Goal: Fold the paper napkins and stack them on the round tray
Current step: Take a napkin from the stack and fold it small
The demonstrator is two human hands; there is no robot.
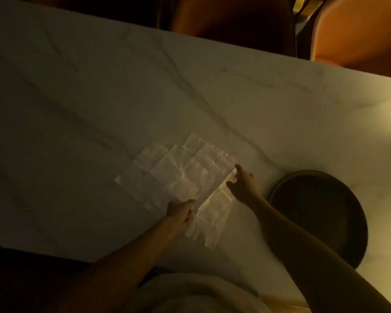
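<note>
Napkins (176,172) lie overlapped and unfolded on the marble table (77,98), left of the empty round tray (321,213). My left hand (182,211) pinches one near edge, while my right hand (243,182) pinches its right corner, forefinger extended. I should lift evenly, match the edges, then crease firmly.

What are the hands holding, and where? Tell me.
Both hold one unfolded napkin: the left hand pinches its near corner, the right hand its right corner. The round tray is empty.
</note>
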